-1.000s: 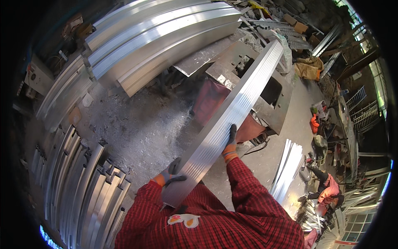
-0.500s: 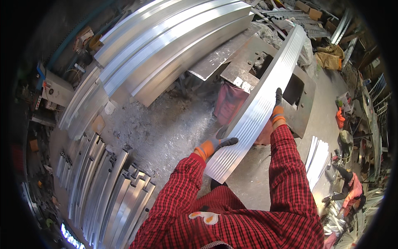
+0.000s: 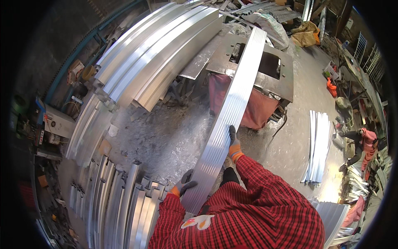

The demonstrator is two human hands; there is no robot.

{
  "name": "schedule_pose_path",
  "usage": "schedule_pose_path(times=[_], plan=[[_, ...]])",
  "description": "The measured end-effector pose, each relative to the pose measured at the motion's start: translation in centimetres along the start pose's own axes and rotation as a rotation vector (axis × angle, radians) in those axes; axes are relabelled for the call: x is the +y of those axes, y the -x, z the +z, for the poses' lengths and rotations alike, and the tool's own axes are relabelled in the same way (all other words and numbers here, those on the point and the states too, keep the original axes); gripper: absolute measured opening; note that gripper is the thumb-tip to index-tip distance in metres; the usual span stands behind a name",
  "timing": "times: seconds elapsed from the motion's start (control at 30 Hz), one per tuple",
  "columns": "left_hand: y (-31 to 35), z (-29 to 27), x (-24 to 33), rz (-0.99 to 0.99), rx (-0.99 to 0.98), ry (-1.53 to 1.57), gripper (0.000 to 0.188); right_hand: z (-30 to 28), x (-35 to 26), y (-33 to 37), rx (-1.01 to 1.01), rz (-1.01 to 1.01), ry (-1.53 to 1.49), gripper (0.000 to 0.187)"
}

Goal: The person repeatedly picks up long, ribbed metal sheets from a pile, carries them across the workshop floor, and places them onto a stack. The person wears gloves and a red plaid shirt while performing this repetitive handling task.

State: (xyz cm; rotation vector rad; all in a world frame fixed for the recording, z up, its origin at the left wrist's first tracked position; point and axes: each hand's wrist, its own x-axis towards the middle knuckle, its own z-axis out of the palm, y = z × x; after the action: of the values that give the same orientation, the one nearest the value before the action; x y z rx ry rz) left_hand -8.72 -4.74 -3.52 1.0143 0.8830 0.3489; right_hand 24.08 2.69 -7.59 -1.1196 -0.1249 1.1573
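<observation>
Plainly, the left hand (image 3: 183, 184) and the right hand (image 3: 233, 140), both in dark grey gloves with orange cuffs, are grasping opposite edges of a long silver ribbed metal profile (image 3: 232, 108), the left near its lower end and the right farther up. Its long axis slants from the lower centre of the frame toward the upper right, the far end lying across the view of a dark metal table (image 3: 285, 83) with rectangular openings. Beyond, a crumpled yellow-brown sack (image 3: 306, 36) sits upper right and a small yellowish round container (image 3: 88, 73) upper left, their contents indiscernible.
</observation>
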Motion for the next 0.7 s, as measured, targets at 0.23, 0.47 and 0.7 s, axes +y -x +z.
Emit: schedule_pose_path(times=[0.23,0.47,0.7], plan=[[8.4,-6.0,-16.5,-0.24,0.362,0.178,0.096,-0.1,7.8,11.8,-0.012,-0.316,0.446,0.072],[11.8,-2.8,-9.1,-0.438,0.492,-0.236,0.056,-4.2,12.1,13.6,0.068,0.07,0.824,0.08],[5.2,-5.0,-2.4,-0.212,0.339,-0.248,0.064,-3.3,6.5,4.0,-0.139,0.366,0.152,0.08]])
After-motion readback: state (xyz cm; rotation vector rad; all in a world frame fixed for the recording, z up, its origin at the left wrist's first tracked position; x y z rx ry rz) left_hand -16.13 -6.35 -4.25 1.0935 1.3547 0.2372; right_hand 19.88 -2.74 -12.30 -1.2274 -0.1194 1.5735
